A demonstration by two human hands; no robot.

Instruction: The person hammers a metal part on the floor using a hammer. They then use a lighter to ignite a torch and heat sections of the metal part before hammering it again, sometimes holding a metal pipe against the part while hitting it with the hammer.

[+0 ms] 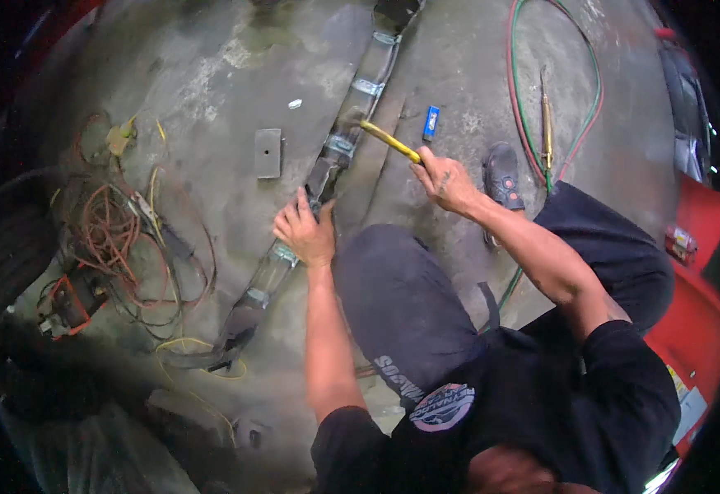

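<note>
A long dark part, seemingly a bumper bar [358,103], lies slantwise on the concrete floor, with several pale bluish patches along it. My left hand [306,232] rests across its middle, fingers on one side and thumb on the other, steadying it. Dark bent material shows just beyond those fingertips. In my right hand [449,183] is a hammer with a yellow handle [391,142], gripped near its end. The hammer's head is blurred and hangs over or touches the bar; I cannot tell which.
Left of the bar lies a grey rectangular plate [267,154] with a hole. A blue lighter-like item [431,123] is beyond my right hand. Farther right, a brass torch [547,132] lies with red and green hoses [598,90]. Tangled cables [113,230] cover the left floor.
</note>
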